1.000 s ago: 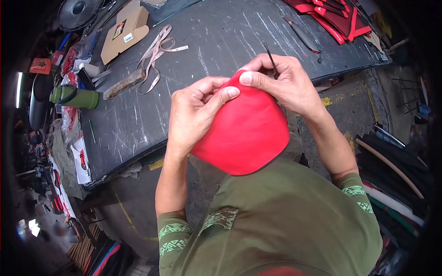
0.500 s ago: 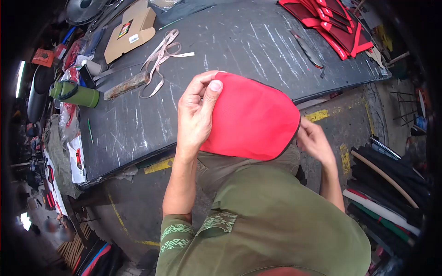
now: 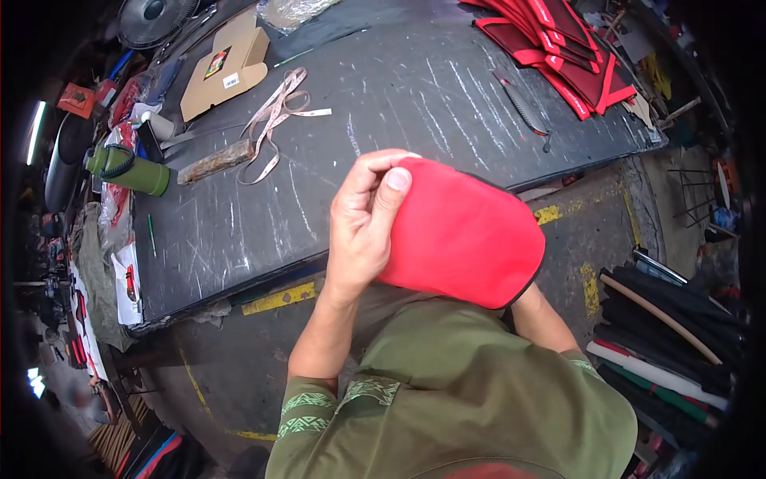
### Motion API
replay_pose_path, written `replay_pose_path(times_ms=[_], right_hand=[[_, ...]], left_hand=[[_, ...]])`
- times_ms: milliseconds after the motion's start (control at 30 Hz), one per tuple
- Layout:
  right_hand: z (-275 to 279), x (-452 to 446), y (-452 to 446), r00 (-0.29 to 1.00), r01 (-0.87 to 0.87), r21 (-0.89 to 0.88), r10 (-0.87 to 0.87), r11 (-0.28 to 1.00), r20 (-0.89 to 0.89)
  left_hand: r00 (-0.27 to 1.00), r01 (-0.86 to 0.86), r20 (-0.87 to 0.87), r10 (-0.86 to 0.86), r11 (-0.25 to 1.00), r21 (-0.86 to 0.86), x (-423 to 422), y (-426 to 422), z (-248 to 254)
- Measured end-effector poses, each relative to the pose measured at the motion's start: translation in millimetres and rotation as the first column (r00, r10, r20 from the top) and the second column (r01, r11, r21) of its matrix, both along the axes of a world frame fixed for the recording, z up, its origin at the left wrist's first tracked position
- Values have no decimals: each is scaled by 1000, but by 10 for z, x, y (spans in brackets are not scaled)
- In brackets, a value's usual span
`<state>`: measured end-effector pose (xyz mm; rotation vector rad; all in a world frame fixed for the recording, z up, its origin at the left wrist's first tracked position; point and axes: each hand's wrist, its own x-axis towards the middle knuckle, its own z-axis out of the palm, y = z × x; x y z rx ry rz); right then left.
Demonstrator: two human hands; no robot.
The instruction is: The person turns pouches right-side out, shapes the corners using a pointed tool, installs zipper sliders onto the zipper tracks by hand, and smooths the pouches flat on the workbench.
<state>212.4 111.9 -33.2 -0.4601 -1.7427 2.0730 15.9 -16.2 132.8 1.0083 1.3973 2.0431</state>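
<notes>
A red fabric piece (image 3: 467,231) with a dark edge and a rounded end is held up in front of my body. My left hand (image 3: 367,215) pinches its left side, thumb on the front face and fingers bent behind. Behind the lower right end of the fabric is my right hand (image 3: 524,302); only its wrist side shows, and its fingers are hidden. The near edge of the dark worktable (image 3: 239,231) lies just beyond the fabric.
On the table are a measuring tape (image 3: 275,120), a worn bar (image 3: 215,162), a cardboard box (image 3: 227,68), a green bottle (image 3: 132,169), a knife (image 3: 523,108) and a stack of red-and-black pieces (image 3: 558,56). Fabric rolls (image 3: 662,319) stand at the right.
The red fabric and my left hand have shifted right and towards my body. My right hand, seen beside the fabric's right edge before, has moved behind it.
</notes>
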Motion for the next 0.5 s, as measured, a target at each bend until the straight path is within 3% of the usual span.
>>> replay_pose_path(times_ms=[100,167,233,400,500], right_hand=[[85,-52,-61,999,-12,170,4,985,48],[104,-106,-107,997,-20,251,2,968,72],[86,-200,-124,997,-66,-2,66,998,-35],[501,-415,-291,974,-169,-359,99,918,-204],[691,-443,-305,970,-170,-300,105,939,-221]], left_hand=[[998,-7,-61,7,1000,2,30,-31,45],[980,-36,-193,36,999,5,-3,-65,54],[963,-54,-265,55,998,11,-18,-83,75],[928,-124,-352,125,992,28,37,-106,155],[931,-153,-325,166,986,67,51,-125,168]])
